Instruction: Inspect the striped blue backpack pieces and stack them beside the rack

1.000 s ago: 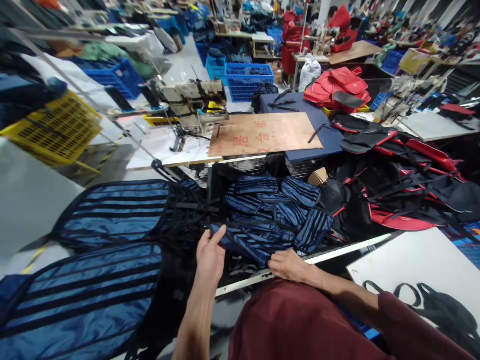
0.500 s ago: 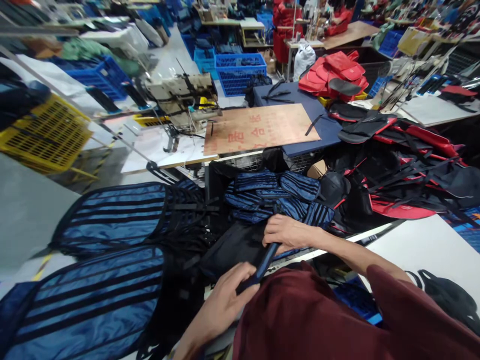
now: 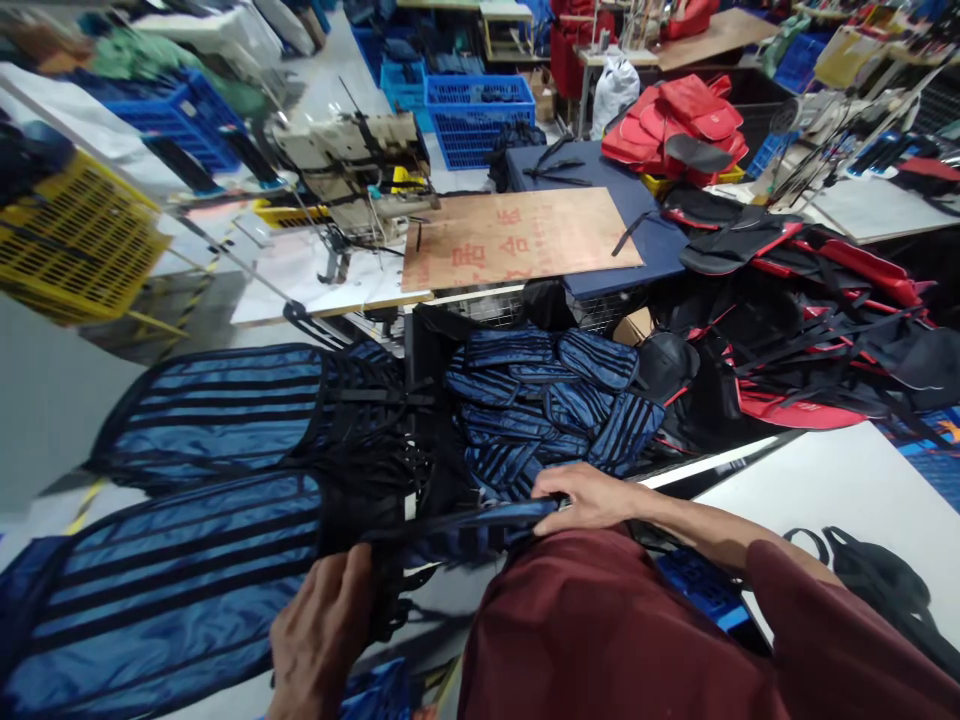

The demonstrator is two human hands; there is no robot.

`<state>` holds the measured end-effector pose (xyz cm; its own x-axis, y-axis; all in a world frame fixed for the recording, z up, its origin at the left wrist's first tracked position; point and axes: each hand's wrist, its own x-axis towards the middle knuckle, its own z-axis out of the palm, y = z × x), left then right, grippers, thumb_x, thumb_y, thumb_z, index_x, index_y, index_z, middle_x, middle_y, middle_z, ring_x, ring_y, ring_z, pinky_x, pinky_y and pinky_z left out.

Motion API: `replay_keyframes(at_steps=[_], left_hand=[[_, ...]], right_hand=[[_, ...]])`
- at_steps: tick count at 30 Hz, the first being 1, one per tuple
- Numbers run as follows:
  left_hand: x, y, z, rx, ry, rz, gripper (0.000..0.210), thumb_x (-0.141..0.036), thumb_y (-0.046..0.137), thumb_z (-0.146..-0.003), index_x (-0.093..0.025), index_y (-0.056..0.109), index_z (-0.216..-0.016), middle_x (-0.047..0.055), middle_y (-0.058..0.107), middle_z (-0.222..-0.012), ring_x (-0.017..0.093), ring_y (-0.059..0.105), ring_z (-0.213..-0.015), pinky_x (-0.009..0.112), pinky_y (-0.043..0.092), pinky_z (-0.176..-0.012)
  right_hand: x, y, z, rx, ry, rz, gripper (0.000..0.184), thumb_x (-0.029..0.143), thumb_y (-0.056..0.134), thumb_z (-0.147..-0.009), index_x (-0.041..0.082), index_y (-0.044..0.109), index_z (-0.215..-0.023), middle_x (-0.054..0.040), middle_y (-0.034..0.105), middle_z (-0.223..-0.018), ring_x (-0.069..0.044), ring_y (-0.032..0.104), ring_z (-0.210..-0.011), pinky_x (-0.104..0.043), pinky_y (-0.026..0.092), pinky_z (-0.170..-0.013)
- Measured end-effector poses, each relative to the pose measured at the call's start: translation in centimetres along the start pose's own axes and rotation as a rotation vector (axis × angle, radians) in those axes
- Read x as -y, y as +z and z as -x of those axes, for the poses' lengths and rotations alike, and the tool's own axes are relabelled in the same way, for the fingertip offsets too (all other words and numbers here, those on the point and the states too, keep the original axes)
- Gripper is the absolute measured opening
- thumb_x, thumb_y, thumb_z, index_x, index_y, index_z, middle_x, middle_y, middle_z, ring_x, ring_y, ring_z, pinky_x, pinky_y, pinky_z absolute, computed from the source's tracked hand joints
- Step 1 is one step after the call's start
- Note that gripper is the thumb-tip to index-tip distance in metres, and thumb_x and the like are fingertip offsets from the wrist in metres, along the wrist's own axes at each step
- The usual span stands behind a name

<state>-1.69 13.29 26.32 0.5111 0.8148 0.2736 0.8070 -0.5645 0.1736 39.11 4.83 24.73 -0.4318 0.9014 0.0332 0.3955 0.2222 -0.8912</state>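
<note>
A blue and black striped bag piece (image 3: 469,530) stretches edge-up between my two hands, close to my body. My right hand (image 3: 577,497) pinches its right end. At the other end, my left hand (image 3: 324,615) is closed on its dark edge, with black straps hanging beside the fingers. Left of my hands lie large blue panels with black stripes (image 3: 195,570), their black straps bunched at the right. Beyond my right hand is a heap of small striped blue pieces (image 3: 555,390).
Black and red bags (image 3: 810,310) are piled at the right, behind a white tabletop (image 3: 847,490) holding a black strapped item. Ahead stands a sewing machine (image 3: 352,160) beside a wooden board (image 3: 525,235). A yellow crate (image 3: 75,240) is at the left.
My left hand has moved left and toward me, and the bag piece now spans wider between my hands. My right hand has come slightly nearer, uncovering more of the small striped heap.
</note>
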Motion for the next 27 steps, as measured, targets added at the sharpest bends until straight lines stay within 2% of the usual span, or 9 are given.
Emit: replay_keyframes(at_steps=[4,7,11,14,16,18,21,23,27], left_hand=[[-1.1,1.6,0.9,-0.016,0.106,-0.010,0.020,-0.018,0.058,-0.100,-0.024,0.076,-0.106,0.003,0.067,-0.076,0.019,0.061,-0.060,0.030,0.038,-0.056],[-2.9,1.9,0.5,-0.137,0.137,-0.009,0.023,-0.017,0.062,-0.101,-0.023,0.078,-0.117,0.002,0.067,-0.073,0.018,0.063,-0.061,0.031,0.040,-0.060],[-4.8,0.4,-0.5,-0.261,0.242,-0.139,0.038,-0.013,0.066,-0.101,-0.022,0.072,-0.137,0.003,0.071,-0.078,0.022,0.071,-0.077,0.032,0.049,-0.076],[-6.4,-0.6,-1.0,-0.380,0.304,-0.227,0.043,-0.011,0.068,-0.101,-0.017,0.067,-0.144,0.002,0.072,-0.080,0.020,0.070,-0.075,0.031,0.051,-0.073],[-7.7,-0.7,-1.1,-0.394,0.353,-0.239,0.044,-0.011,0.070,-0.101,-0.016,0.066,-0.145,-0.001,0.069,-0.075,0.018,0.069,-0.069,0.030,0.050,-0.069],[-9.1,-0.2,-1.1,-0.344,0.398,-0.203,0.044,-0.011,0.071,-0.100,-0.018,0.068,-0.144,-0.002,0.067,-0.072,0.018,0.071,-0.070,0.029,0.051,-0.070],[-9.8,1.1,-0.8,-0.280,0.320,-0.041,0.033,-0.019,0.072,-0.102,-0.022,0.073,-0.134,0.002,0.075,-0.082,0.017,0.076,-0.076,0.026,0.054,-0.073],[-9.3,2.0,-0.4,-0.199,0.164,0.149,0.018,-0.033,0.069,-0.106,-0.023,0.076,-0.118,0.003,0.078,-0.087,0.017,0.076,-0.075,0.025,0.057,-0.074],[-6.9,2.9,1.4,0.193,-0.137,0.512,0.044,-0.064,0.063,-0.103,-0.024,0.076,-0.090,0.002,0.077,-0.082,0.019,0.076,-0.074,0.025,0.061,-0.073]], right_hand=[[-2.5,-0.1,-0.5,-0.278,0.055,0.434,0.005,0.022,0.070,-0.108,0.023,0.066,-0.110,-0.0033,0.066,-0.103,-0.020,0.062,-0.094,-0.026,0.044,-0.076],[-4.7,0.2,-0.4,-0.370,0.083,0.634,0.019,0.010,0.068,-0.101,0.022,0.066,-0.116,-0.0061,0.067,-0.104,-0.022,0.063,-0.097,-0.027,0.048,-0.075],[-5.2,0.5,-0.4,-0.352,0.051,0.747,0.038,0.002,0.056,-0.102,0.023,0.066,-0.133,-0.0069,0.069,-0.110,-0.020,0.065,-0.097,-0.025,0.051,-0.071],[-2.5,0.8,-1.3,-0.401,-0.004,0.722,0.052,0.002,0.054,-0.102,0.023,0.060,-0.150,-0.0134,0.065,-0.138,-0.024,0.064,-0.119,-0.033,0.059,-0.092],[0.0,1.3,-2.2,-0.326,-0.116,0.641,0.052,0.015,0.061,-0.108,0.022,0.054,-0.159,-0.0163,0.059,-0.153,-0.028,0.058,-0.137,-0.044,0.054,-0.113],[2.1,2.2,-3.0,-0.166,-0.243,0.545,0.051,0.031,0.063,-0.114,0.020,0.050,-0.162,-0.0156,0.063,-0.151,-0.028,0.057,-0.141,-0.044,0.049,-0.120],[3.5,3.6,-3.4,-0.044,-0.278,0.416,0.038,0.033,0.052,-0.121,0.017,0.057,-0.155,-0.0106,0.077,-0.126,-0.021,0.071,-0.119,-0.032,0.057,-0.104],[3.3,3.9,-3.1,-0.097,-0.241,0.327,0.033,0.031,0.048,-0.122,0.018,0.063,-0.149,-0.0081,0.080,-0.117,-0.019,0.075,-0.106,-0.028,0.058,-0.094],[1.7,2.1,-2.1,-0.310,-0.164,0.132,0.030,0.031,0.050,-0.121,0.023,0.072,-0.139,-0.0070,0.080,-0.126,-0.020,0.077,-0.112,-0.029,0.058,-0.100]])
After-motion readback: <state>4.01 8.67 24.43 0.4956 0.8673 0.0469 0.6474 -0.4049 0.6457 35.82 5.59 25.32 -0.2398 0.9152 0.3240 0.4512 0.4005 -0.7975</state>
